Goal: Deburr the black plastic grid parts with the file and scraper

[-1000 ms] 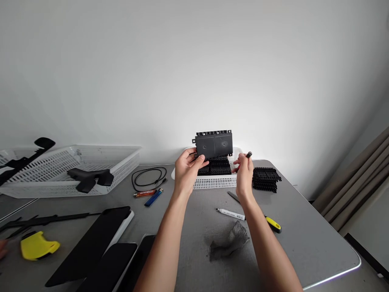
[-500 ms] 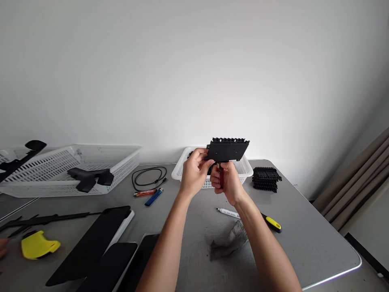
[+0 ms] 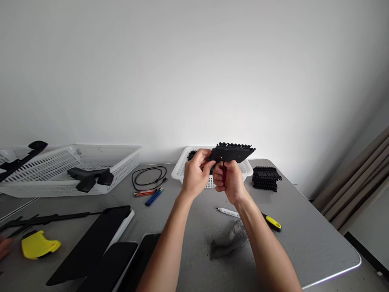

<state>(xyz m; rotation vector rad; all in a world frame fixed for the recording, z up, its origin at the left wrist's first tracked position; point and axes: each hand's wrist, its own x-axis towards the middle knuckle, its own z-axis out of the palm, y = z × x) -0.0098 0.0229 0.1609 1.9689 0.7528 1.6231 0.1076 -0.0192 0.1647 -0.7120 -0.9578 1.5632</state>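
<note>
My left hand grips the left end of a black ribbed plastic plate, held tilted almost flat above the table. Under the plate's left part, my right hand pinches a small dark pen-like tool whose upper end touches the plate's underside. Behind both hands stands a small white basket with more black plates inside. A stack of black ribbed plates lies just right of that basket.
A white marker, a yellow-handled knife and a grey cloth lie near my right forearm. A cable and two lighters sit left of centre. Large white basket, black panels, yellow part; another person's hand at the left edge.
The plate went from upright over the small basket to tilted nearly flat and nearer me. My right hand came in from the right with the small tool and now holds it under the plate.
</note>
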